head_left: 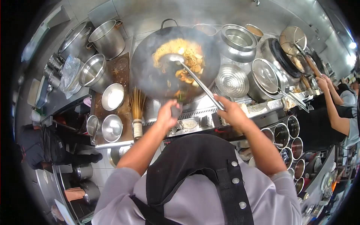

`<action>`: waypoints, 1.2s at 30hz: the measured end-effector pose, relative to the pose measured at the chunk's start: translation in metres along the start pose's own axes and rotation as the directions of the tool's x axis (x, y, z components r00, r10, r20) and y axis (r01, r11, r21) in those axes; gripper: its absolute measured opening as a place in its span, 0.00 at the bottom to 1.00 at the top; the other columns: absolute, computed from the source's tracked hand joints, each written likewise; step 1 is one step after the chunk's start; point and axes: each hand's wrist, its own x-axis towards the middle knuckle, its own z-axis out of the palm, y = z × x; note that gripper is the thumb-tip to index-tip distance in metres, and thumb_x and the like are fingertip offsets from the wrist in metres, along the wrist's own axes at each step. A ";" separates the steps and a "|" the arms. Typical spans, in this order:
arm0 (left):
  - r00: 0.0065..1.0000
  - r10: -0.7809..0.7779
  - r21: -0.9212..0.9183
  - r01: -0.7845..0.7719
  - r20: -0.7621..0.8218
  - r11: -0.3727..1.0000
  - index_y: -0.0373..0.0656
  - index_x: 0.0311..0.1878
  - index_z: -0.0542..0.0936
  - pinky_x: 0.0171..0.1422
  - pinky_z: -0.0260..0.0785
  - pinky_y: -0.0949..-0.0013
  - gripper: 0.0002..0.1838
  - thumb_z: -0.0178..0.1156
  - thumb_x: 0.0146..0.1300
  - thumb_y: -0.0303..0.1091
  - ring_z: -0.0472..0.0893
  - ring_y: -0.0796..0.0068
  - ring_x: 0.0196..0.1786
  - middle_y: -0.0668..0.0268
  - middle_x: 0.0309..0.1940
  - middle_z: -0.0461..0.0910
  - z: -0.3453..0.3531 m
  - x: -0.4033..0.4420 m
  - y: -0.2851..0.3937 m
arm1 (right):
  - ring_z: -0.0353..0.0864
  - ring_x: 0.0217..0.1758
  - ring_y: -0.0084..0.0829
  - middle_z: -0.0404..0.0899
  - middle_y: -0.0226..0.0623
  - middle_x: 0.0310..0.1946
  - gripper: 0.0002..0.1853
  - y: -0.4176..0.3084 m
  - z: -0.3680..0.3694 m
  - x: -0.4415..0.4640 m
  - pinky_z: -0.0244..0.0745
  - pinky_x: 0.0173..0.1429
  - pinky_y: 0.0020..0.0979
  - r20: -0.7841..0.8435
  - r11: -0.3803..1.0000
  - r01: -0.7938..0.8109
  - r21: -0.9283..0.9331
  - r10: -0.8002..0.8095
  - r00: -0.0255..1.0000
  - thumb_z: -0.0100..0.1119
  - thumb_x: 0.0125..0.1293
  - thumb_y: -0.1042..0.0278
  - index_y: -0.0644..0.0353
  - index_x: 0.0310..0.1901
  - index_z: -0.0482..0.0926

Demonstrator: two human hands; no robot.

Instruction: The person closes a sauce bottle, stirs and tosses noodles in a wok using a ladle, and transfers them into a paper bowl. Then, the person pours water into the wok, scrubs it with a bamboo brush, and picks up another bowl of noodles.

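A large dark wok (144, 63) holds noodles (174, 47) mixed with pieces of vegetables, and steam rises from it. My left hand (168, 115) is closed round the dark handle at the wok's near edge. My right hand (231, 112) grips the metal handle of a ladle (198, 81). The ladle's bowl lies among the noodles, left of the wok's middle. A perforated strainer (232, 80) rests just right of the wok, near my right hand.
A bamboo brush (138, 112), metal bowls (112, 128) and tall pots (107, 39) stand left. Right are a stacked pot (239, 37), a mesh strainer (264, 75), round containers (281, 135) and a co-worker's arms (333, 101) holding a handle. Another person (33, 146) stands far left.
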 end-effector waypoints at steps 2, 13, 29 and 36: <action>0.996 -0.005 -0.036 0.001 -0.087 0.999 0.40 0.39 0.74 0.46 0.77 0.61 0.04 0.60 0.65 0.25 0.76 0.68 0.30 0.63 0.27 0.74 -0.018 -0.043 -0.020 | 0.77 0.24 0.42 0.80 0.48 0.26 0.32 -0.016 0.005 -0.008 0.76 0.37 0.40 -0.054 0.999 -0.033 -0.012 0.032 0.998 0.65 0.66 0.71 0.47 0.73 0.71; 0.997 0.055 -0.099 -0.061 -0.058 0.993 0.45 0.35 0.76 0.43 0.75 0.58 0.03 0.61 0.65 0.29 0.78 0.68 0.34 0.65 0.27 0.77 0.040 0.065 0.049 | 0.68 0.25 0.16 0.77 0.25 0.29 0.34 0.040 0.050 -0.062 0.69 0.31 0.23 -0.067 0.903 -0.128 0.411 0.170 0.983 0.64 0.70 0.75 0.52 0.76 0.65; 0.994 0.094 -0.068 -0.098 -0.056 0.993 0.47 0.33 0.76 0.44 0.75 0.57 0.05 0.62 0.64 0.29 0.78 0.67 0.35 0.66 0.26 0.77 0.038 0.078 0.049 | 0.74 0.19 0.24 0.75 0.33 0.26 0.32 -0.054 0.002 0.044 0.71 0.21 0.31 0.139 0.406 -0.270 0.873 0.323 0.936 0.59 0.68 0.75 0.55 0.72 0.62; 0.995 0.092 -0.036 -0.093 -0.034 0.995 0.48 0.32 0.76 0.44 0.75 0.58 0.06 0.63 0.63 0.29 0.78 0.68 0.36 0.67 0.26 0.76 0.036 0.077 0.051 | 0.75 0.22 0.23 0.76 0.33 0.27 0.31 -0.042 0.019 0.152 0.74 0.24 0.28 0.067 0.780 -0.221 0.585 0.225 0.972 0.59 0.67 0.75 0.60 0.72 0.65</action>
